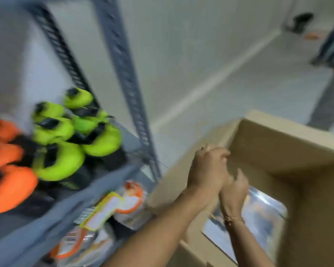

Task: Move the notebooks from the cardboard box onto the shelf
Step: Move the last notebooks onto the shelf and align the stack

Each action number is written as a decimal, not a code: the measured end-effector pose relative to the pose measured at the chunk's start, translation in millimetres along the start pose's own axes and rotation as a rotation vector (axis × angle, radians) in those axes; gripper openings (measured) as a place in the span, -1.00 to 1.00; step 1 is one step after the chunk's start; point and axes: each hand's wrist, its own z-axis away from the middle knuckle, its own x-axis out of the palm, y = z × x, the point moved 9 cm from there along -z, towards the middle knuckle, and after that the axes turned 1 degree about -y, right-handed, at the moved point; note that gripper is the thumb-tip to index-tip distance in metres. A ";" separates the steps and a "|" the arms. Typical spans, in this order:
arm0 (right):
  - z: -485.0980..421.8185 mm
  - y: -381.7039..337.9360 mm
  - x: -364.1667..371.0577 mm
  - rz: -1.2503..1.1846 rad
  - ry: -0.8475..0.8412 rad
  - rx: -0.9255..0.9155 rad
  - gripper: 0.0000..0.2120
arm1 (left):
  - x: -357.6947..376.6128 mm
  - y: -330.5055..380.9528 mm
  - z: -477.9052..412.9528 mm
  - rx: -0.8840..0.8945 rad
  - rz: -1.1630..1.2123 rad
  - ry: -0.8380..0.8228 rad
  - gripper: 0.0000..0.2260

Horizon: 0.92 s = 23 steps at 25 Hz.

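The whole view is motion-blurred. An open cardboard box (278, 143) stands at the lower right. At its bottom lies a notebook with a glossy blue and orange cover (262, 214). My left hand (206, 166) is at the rim of the box's left wall with its fingers curled; the blur hides whether it grips the cardboard. My right hand (234, 187), a bracelet on its wrist, hangs inside the box above the notebook, fingers apart and holding nothing. The grey metal shelf (96, 191) stands to the left of the box.
Neon green (69, 132) and orange padded items (8, 182) fill the shelf's upper board. Packaged goods with orange trim (127, 201) lie on the level below. A slotted grey upright (129, 89) rises between shelf and box. Pale floor lies beyond.
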 end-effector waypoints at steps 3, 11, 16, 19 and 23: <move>-7.5 183.9 -25.1 0.370 -0.033 0.472 -0.56 | 200.3 -98.5 14.0 -0.307 -0.072 -0.652 -0.73; 15.7 312.7 -39.7 0.481 0.008 0.843 -0.43 | 312.7 -245.4 77.7 -0.674 -0.480 -0.662 -0.59; 5.2 303.1 -62.7 0.219 0.192 1.015 -0.66 | 292.6 -230.9 46.2 -0.569 -0.583 -0.636 -0.69; 1.1 253.6 -76.4 0.183 0.292 0.890 -0.68 | 259.1 -179.9 28.5 -0.365 -0.588 -0.564 -0.71; 2.5 160.5 -99.3 0.037 0.460 0.660 -0.66 | 158.0 -93.1 8.9 -0.190 -0.321 -0.319 -0.72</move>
